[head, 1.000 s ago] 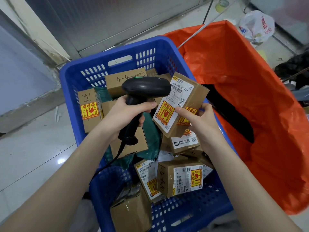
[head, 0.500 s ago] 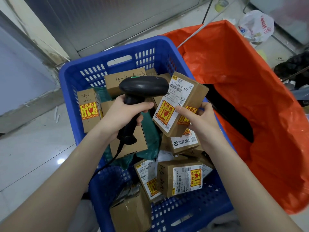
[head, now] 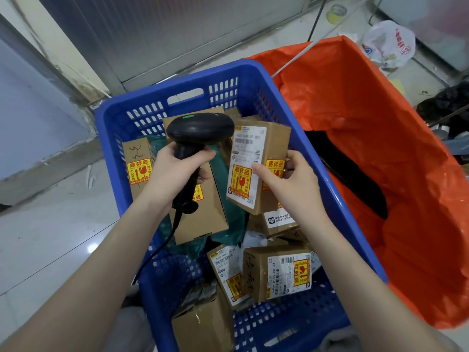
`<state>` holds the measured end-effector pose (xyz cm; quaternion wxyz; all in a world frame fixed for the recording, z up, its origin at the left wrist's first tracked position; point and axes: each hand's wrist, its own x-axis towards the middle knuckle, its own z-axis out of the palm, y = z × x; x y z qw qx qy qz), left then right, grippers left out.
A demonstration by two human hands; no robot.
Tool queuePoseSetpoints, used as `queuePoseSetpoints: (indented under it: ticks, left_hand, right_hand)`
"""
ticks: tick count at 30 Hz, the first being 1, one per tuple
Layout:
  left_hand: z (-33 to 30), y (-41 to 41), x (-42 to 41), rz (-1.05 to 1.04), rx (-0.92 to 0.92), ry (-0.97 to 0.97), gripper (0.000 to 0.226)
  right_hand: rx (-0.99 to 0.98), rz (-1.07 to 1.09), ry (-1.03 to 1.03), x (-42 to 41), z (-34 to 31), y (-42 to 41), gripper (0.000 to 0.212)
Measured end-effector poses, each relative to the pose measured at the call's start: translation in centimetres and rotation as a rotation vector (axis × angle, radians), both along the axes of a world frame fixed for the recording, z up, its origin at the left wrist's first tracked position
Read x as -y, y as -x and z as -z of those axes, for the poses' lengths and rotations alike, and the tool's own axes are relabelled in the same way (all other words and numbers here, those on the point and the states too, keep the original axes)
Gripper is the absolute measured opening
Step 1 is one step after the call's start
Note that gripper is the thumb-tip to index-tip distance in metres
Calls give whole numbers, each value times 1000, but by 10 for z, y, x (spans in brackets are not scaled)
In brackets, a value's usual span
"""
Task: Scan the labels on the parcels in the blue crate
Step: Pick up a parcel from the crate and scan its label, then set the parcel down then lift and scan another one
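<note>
A blue plastic crate [head: 337,199] holds several brown cardboard parcels with white labels and yellow-red fragile stickers. My right hand [head: 289,181] holds one parcel [head: 253,158] upright above the others, its white label facing me and the scanner. My left hand [head: 177,174] grips the handle of a black corded barcode scanner [head: 200,128], whose head sits just left of the held parcel with a green light on top. Other parcels lie below: a labelled box [head: 279,273] near the front, a box [head: 138,163] at the left wall and a long one [head: 203,214] under the scanner.
An orange plastic bag [head: 380,138] stands open right of the crate, with something dark inside. Green plastic mailers [head: 228,224] lie among the parcels. A white shopping bag [head: 390,44] sits on the tiled floor at the back right. A wall runs along the left.
My right hand has turned the held parcel from tilted to nearly upright, label towards the scanner. The scanner has shifted slightly left and stayed in my left hand.
</note>
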<state>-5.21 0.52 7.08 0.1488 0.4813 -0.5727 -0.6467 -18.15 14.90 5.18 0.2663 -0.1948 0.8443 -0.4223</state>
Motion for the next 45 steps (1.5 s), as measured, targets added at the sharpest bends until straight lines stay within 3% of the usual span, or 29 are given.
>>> queuePoseSetpoints:
  ticks: [7, 12, 23, 33, 45]
  left_hand:
    - [10, -15, 8, -33, 70, -3, 15]
    - [15, -22, 14, -61, 146, -44, 14]
    - [18, -18, 15, 12, 182, -40, 27]
    - [11, -19, 14, 49, 158, -39, 11]
    - [6, -19, 13, 53, 145, -38, 11]
  right_hand:
    - [-206, -197, -74, 30, 16, -19, 66]
    - [-314, -271, -233, 41, 32, -24, 67]
    - [-358, -292, -392, 49, 54, -20, 59]
    - [-408, -323, -463, 55, 63, -20, 55]
    - [-381, -338, -466, 51, 46, -20, 61]
